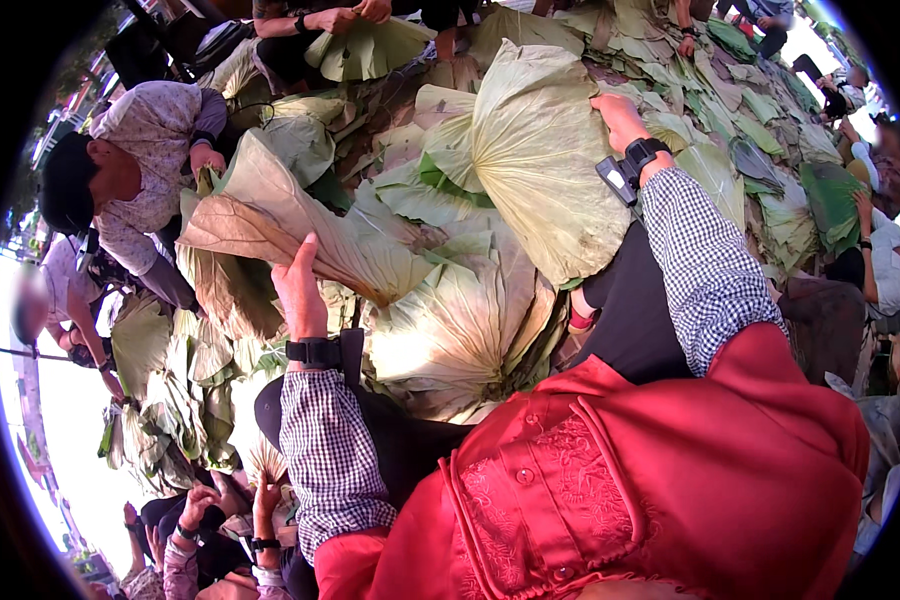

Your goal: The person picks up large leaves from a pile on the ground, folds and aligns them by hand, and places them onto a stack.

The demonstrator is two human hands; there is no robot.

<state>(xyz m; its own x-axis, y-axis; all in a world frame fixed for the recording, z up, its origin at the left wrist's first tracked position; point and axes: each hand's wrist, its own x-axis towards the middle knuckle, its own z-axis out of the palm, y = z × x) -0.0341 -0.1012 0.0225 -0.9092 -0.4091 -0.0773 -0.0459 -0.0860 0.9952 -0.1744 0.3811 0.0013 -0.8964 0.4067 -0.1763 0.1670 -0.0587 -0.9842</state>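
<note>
My right hand [622, 122] grips the edge of a large pale yellow-green lotus leaf [530, 150], which hangs spread out with its veins fanning from one point. On the left, my left hand [300, 290] is closed on a browned, folded lotus leaf [270, 215], its thumb pointing up along the leaf. Between my arms, a stack of wide, pale lotus leaves [440, 330] lies in front of my knees. Both wrists wear black straps, and a small device sits on the right one.
A person in a patterned shirt [155, 135] bends over leaves at the left. Another person's hands hold a leaf [370, 45] at the top. Loose leaves [710, 120] cover the ground at the far right. More people's hands [200, 505] show at the lower left.
</note>
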